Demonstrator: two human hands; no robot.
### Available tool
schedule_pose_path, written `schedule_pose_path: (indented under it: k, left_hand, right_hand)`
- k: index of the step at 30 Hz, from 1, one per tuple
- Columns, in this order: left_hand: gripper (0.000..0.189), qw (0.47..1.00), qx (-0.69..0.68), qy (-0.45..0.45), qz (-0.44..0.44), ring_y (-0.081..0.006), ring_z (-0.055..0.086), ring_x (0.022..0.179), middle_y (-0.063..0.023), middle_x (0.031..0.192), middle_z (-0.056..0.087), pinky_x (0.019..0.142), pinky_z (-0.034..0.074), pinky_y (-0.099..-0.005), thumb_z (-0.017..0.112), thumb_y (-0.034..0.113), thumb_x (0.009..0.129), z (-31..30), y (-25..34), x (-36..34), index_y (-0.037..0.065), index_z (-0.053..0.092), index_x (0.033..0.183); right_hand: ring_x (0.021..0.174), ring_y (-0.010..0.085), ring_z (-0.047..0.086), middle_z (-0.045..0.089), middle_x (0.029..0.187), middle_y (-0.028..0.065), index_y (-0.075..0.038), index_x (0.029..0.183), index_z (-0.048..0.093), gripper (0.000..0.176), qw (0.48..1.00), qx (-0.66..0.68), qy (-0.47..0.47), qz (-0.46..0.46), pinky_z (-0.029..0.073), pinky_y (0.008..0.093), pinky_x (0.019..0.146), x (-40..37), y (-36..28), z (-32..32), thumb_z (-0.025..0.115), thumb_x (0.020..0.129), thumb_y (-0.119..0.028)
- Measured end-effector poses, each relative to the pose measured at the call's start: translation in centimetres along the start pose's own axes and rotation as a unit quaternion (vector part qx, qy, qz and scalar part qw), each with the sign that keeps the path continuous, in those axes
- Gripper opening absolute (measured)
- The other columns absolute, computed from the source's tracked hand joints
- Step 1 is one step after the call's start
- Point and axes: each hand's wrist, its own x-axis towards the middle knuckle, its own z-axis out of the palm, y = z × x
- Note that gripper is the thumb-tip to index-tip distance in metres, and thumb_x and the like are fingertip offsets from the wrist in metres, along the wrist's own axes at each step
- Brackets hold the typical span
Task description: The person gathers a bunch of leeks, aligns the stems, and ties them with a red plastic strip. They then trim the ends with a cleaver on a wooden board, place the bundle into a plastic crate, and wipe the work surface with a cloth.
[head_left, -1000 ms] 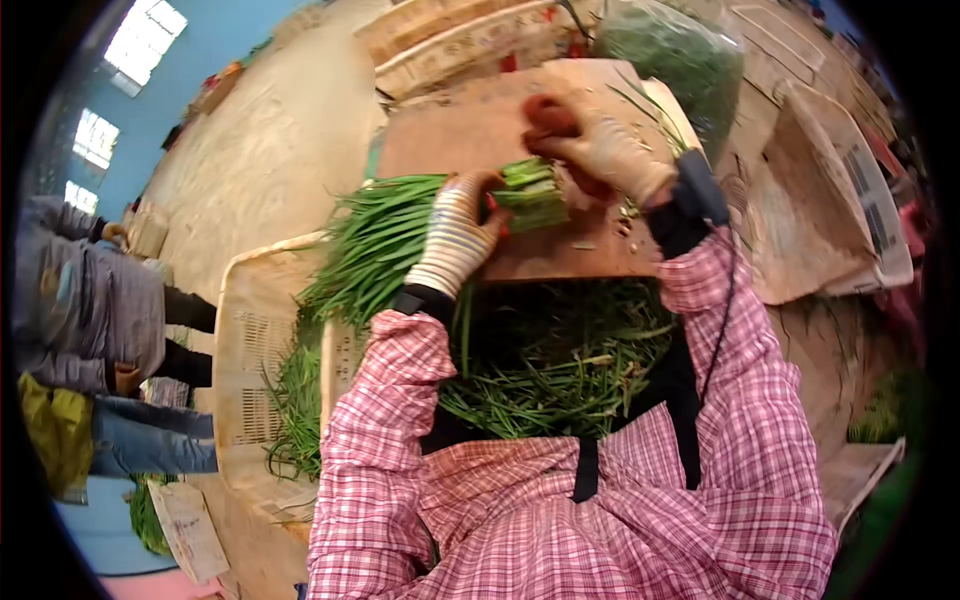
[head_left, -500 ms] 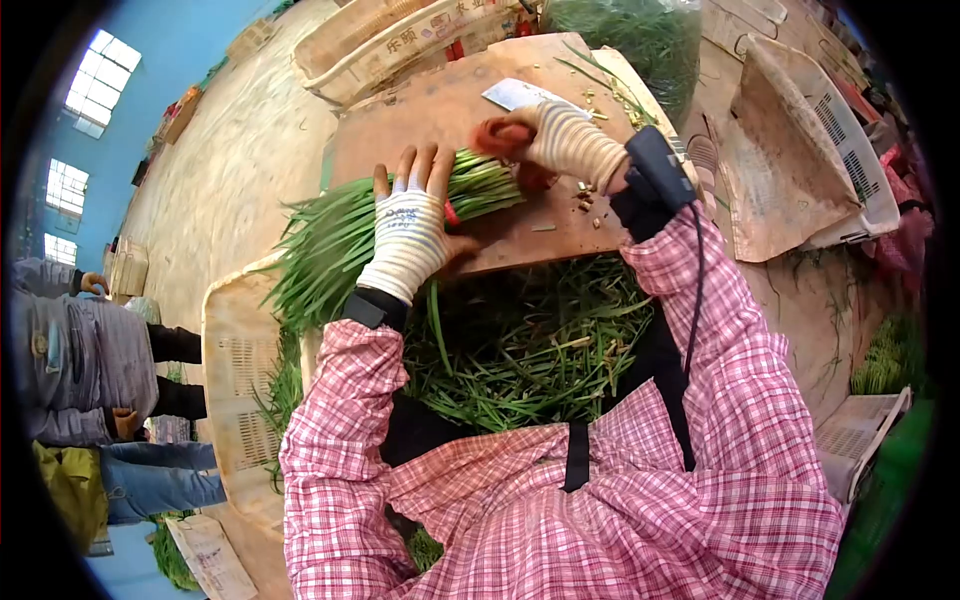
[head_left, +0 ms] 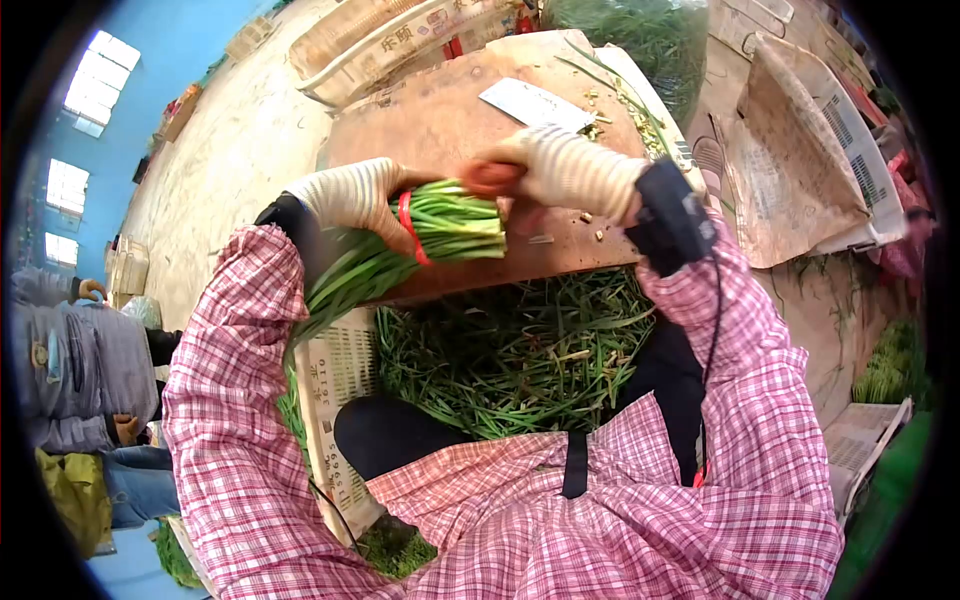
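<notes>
We hold the bundle of green stalks over the near edge of the brown board. Our gloved left hand is closed firmly around it right at the red band, and the leafy tips trail down to the left. Our gloved right hand lays its fingertips on the cut end, though we cannot tell whether it truly grips, and beneath lies the white crate of loose greens.
</notes>
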Motion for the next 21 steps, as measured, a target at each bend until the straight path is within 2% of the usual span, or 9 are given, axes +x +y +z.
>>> schedule_pose_path:
  k: [5, 9, 11, 13, 14, 17, 18, 20, 21]
  left_hand:
    - [0.101, 0.985, -0.159, -0.011, -0.068, -0.0142, 0.056, 0.117, -0.0101, 0.135, 0.061, 0.104, 0.045, -0.031, 0.088, 0.006, 0.065, 0.1, -3.7, 0.4, 0.0, 0.035, 0.151]
    - [0.103, 0.936, 0.237, 0.238, -0.107, -0.0303, 0.064, 0.113, -0.0263, 0.125, 0.063, 0.094, 0.05, -0.0355, 0.088, 0.026, 0.067, 2.1, 0.8, -2.0, -0.003, 0.034, 0.149]
    - [0.093, 0.948, 0.209, 0.22, -0.092, -0.0371, 0.063, 0.109, -0.0296, 0.114, 0.063, 0.092, 0.05, -0.0413, 0.087, 0.033, 0.067, 4.1, 0.8, -1.8, -0.004, 0.044, 0.14]
    - [0.089, 0.883, 0.304, 0.357, -0.01, -0.041, 0.06, 0.11, -0.0278, 0.115, 0.062, 0.094, 0.05, -0.0431, 0.089, 0.037, 0.064, 7.2, -2.1, 0.1, -0.003, 0.049, 0.133]
    - [0.091, 0.9, 0.271, 0.335, -0.067, -0.0419, 0.057, 0.114, -0.0235, 0.12, 0.061, 0.097, 0.047, -0.0454, 0.09, 0.041, 0.06, 7.4, -3.6, 1.1, 0.0, 0.05, 0.131]
    - [0.097, 0.84, 0.36, 0.395, -0.095, -0.0402, 0.055, 0.117, -0.0182, 0.125, 0.059, 0.101, 0.043, -0.0466, 0.09, 0.043, 0.057, 8.7, -3.5, 1.6, 0.003, 0.048, 0.135]
    - [0.101, 0.85, 0.339, 0.396, -0.074, -0.0378, 0.052, 0.121, -0.0168, 0.128, 0.057, 0.104, 0.039, -0.0497, 0.091, 0.042, 0.056, 8.8, -3.4, 1.5, 0.005, 0.045, 0.139]
    - [0.102, 0.854, 0.329, 0.395, -0.084, -0.0356, 0.051, 0.124, -0.0162, 0.13, 0.055, 0.105, 0.039, -0.0487, 0.091, 0.044, 0.055, 9.1, -3.2, 1.5, 0.005, 0.046, 0.139]
    - [0.103, 0.853, 0.328, 0.396, -0.088, -0.0345, 0.051, 0.125, -0.016, 0.131, 0.055, 0.106, 0.038, -0.0482, 0.091, 0.046, 0.055, 8.9, -3.1, 1.5, 0.005, 0.046, 0.139]
  right_hand:
    - [0.09, 0.0179, 0.07, 0.072, 0.095, 0.0142, -0.007, 0.118, 0.067, 0.032, 0.98, -0.062, 0.187, -0.015, 0.056, 0.0298, 0.079, -2.3, 2.1, -3.1, 0.068, 0.087, -0.005]
    - [0.089, 0.0312, 0.07, 0.071, 0.097, 0.0187, -0.011, 0.114, 0.069, 0.031, 0.965, 0.007, 0.253, -0.07, 0.055, 0.0382, 0.081, -2.3, 0.5, -1.7, 0.073, 0.085, -0.017]
    - [0.09, 0.0324, 0.07, 0.071, 0.097, 0.0185, -0.011, 0.113, 0.069, 0.03, 0.946, -0.056, 0.289, -0.139, 0.055, 0.0391, 0.081, -0.9, -2.7, 0.3, 0.073, 0.085, -0.018]
    - [0.091, 0.0335, 0.069, 0.071, 0.098, 0.0183, -0.012, 0.114, 0.069, 0.029, 0.95, -0.087, 0.181, -0.241, 0.055, 0.0413, 0.082, 1.5, -4.0, 3.0, 0.071, 0.085, -0.016]
    - [0.091, 0.0341, 0.069, 0.07, 0.096, 0.019, -0.011, 0.112, 0.07, 0.025, 0.904, -0.229, 0.196, -0.303, 0.055, 0.0429, 0.081, 3.3, -2.7, 5.0, 0.067, 0.087, -0.014]
    - [0.091, 0.0373, 0.069, 0.069, 0.094, 0.0241, -0.008, 0.111, 0.069, 0.025, 0.96, -0.161, 0.115, -0.197, 0.054, 0.0456, 0.081, 3.9, 1.6, 4.9, 0.065, 0.087, -0.015]
    - [0.091, 0.0377, 0.069, 0.069, 0.097, 0.0244, -0.007, 0.112, 0.068, 0.025, 0.981, -0.164, 0.086, -0.065, 0.055, 0.0452, 0.078, 2.1, -0.3, 2.9, 0.066, 0.088, -0.016]
    - [0.087, 0.0359, 0.07, 0.07, 0.095, 0.0219, -0.006, 0.112, 0.067, 0.028, 0.989, -0.037, 0.139, 0.039, 0.056, 0.0424, 0.075, 1.1, 1.0, 0.6, 0.069, 0.089, -0.02]
    - [0.087, 0.0351, 0.07, 0.07, 0.093, 0.0208, -0.005, 0.111, 0.067, 0.028, 0.979, -0.077, 0.186, -0.013, 0.055, 0.0418, 0.075, 1.4, 0.8, 0.1, 0.07, 0.088, -0.021]
